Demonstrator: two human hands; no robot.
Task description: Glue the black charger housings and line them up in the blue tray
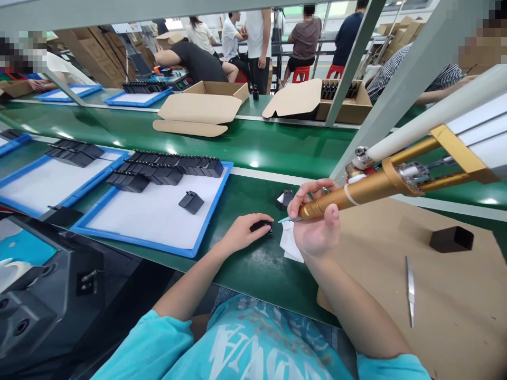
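My left hand (pixel 242 233) rests on the green bench with its fingers closed over a small black part (pixel 262 227). My right hand (pixel 317 221) grips the front of a gold dispensing gun (pixel 356 194) that hangs in from the right. The gun's thin tip (pixel 285 219) points left, close to the black part. A white paper scrap (pixel 290 244) lies under my right hand. Another small black part (pixel 285 198) stands just behind the tip.
A blue-framed white tray (pixel 158 214) with rows of black parts sits to the left, with a second tray (pixel 47 182) beyond it. Tweezers (pixel 410 290) and a black block (pixel 451 238) lie on a cardboard sheet (pixel 455 306) at right. Open cardboard boxes (pixel 206 108) and other people are across the green belt.
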